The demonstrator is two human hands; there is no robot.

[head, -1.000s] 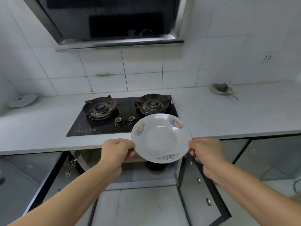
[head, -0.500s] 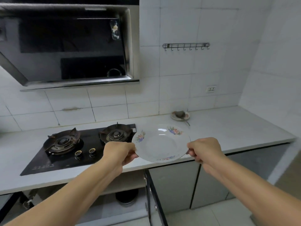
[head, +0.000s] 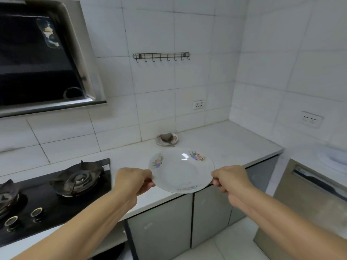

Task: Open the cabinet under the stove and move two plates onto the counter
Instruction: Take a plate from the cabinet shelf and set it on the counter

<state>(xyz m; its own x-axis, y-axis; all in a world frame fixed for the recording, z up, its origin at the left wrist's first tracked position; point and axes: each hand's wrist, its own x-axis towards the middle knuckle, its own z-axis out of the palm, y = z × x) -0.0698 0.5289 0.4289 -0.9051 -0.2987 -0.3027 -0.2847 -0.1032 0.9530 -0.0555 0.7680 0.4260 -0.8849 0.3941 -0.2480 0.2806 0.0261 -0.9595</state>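
Note:
A white plate with flower prints (head: 181, 170) hangs level above the front edge of the white counter (head: 221, 141), right of the stove (head: 56, 194). My left hand (head: 132, 182) grips its left rim and my right hand (head: 230, 178) grips its right rim. The open cabinet under the stove (head: 114, 243) shows only as a dark gap at the bottom, with its door edge beside it.
A small dish with a dark scrap and a spoon (head: 167, 138) sits on the counter by the back wall. A range hood (head: 43, 59) hangs at upper left. A hook rail (head: 161, 56) and sockets are on the tiles. An appliance (head: 309, 196) stands at right.
Both hands carried the plate up from in front of the open cabinet and to the right, over the counter edge beside the stove. My view turned right with it.

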